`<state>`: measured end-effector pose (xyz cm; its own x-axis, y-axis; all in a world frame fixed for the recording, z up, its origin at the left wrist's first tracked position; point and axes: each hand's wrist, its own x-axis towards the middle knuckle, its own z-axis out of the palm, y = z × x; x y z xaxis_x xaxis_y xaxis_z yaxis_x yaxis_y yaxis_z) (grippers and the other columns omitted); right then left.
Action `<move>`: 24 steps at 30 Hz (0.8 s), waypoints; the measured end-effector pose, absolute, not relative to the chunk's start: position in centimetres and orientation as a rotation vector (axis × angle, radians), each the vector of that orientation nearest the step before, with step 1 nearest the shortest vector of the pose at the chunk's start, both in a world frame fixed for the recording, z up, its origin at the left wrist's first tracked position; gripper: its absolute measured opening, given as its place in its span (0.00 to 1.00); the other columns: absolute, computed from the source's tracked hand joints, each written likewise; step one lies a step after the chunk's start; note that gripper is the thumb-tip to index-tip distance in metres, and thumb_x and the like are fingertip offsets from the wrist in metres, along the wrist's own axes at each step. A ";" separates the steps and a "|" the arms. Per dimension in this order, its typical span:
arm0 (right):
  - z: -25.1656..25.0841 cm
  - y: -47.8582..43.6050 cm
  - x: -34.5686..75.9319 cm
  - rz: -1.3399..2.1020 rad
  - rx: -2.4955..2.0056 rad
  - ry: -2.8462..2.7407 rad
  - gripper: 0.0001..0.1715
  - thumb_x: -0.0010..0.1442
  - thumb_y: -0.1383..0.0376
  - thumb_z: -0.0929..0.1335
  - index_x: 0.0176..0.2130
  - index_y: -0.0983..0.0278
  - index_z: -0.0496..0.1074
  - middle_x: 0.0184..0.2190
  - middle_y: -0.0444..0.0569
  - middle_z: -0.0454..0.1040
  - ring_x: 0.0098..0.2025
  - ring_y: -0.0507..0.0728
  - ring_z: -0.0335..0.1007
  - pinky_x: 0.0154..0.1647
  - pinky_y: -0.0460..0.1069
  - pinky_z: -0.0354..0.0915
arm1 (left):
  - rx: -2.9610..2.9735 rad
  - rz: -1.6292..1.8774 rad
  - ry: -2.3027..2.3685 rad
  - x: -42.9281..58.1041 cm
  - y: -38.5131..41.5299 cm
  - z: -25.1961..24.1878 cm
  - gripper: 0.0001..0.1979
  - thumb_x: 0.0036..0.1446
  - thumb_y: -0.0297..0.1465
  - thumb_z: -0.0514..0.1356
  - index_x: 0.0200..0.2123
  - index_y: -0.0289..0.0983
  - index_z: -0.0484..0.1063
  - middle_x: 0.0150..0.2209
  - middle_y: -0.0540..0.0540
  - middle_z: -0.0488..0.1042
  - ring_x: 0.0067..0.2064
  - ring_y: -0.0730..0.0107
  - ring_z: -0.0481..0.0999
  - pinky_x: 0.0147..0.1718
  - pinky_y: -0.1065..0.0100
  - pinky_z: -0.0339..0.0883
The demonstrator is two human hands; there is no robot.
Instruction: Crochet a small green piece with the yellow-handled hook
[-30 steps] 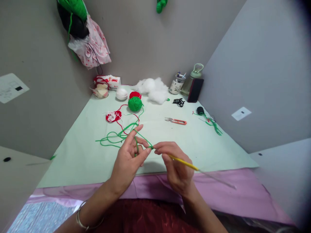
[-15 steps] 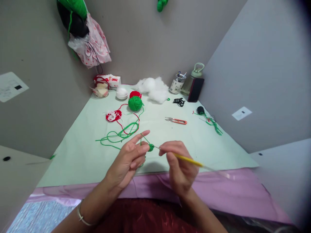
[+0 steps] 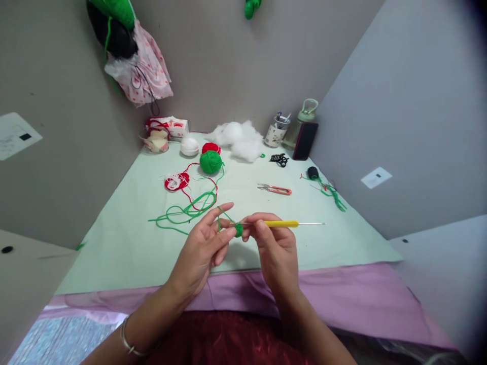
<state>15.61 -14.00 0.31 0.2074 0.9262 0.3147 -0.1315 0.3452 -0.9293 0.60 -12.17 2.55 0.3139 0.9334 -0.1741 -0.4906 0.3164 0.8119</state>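
Found above near counter [image 3: 342, 243] — small green crochet piece [image 3: 238, 230], pinched between thumb and fingers of left hand [image 3: 201, 248]; green yarn [image 3: 227, 215] looped over raised index. Yellow-handled crochet hook [image 3: 283, 223] pinched in fingers of right hand [image 3: 277, 251] — shaft at piece's upper edge. Farther right: orange thread snips [image 3: 279, 190].

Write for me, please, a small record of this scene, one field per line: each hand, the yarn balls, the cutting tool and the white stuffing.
Left hand: pinches small green piece; green yarn runs over raised index finger
Right hand: holds yellow-handled hook, nearly level
Yarn balls: green ball, red ball behind it
Cutting tool: orange-handled snips, lying on table
White stuffing: near back wall
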 end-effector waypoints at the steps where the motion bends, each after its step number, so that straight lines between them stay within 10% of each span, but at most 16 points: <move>1: 0.3 -14.1 15.6 0.808 -0.953 -1.182 0.10 0.73 0.63 0.70 0.43 0.56 0.83 0.33 0.45 0.80 0.33 0.53 0.77 0.37 0.49 0.74 | 0.730 1.066 0.734 0.7 -12.2 2.5 0.31 0.54 0.29 0.76 0.60 0.37 0.74 0.35 0.54 0.74 0.18 0.89 0.58 0.18 0.76 0.45; 7: -0.6 -14.5 15.7 0.008 -0.929 -1.697 0.22 0.68 0.73 0.71 0.56 0.54 0.81 0.46 0.53 0.81 0.47 0.59 0.80 0.45 0.54 0.77 | 0.654 1.039 0.679 1.0 -12.4 2.2 0.30 0.56 0.33 0.76 0.60 0.34 0.75 0.22 0.60 0.64 0.18 0.86 0.52 0.19 0.77 0.43; 14: 0.7 -13.6 16.2 0.749 -0.843 -1.181 0.11 0.72 0.65 0.69 0.40 0.58 0.82 0.33 0.45 0.78 0.30 0.52 0.73 0.34 0.50 0.72 | 0.587 1.011 0.642 0.1 -11.5 2.9 0.21 0.54 0.27 0.75 0.52 0.35 0.81 0.29 0.56 0.69 0.18 0.91 0.50 0.18 0.78 0.45; 24: 0.4 -13.1 15.9 0.967 -0.862 -1.085 0.11 0.68 0.57 0.74 0.39 0.61 0.83 0.30 0.46 0.79 0.30 0.53 0.73 0.34 0.49 0.72 | 0.798 1.080 0.757 0.6 -12.3 2.5 0.22 0.56 0.32 0.75 0.54 0.39 0.81 0.36 0.53 0.74 0.19 0.88 0.64 0.18 0.77 0.53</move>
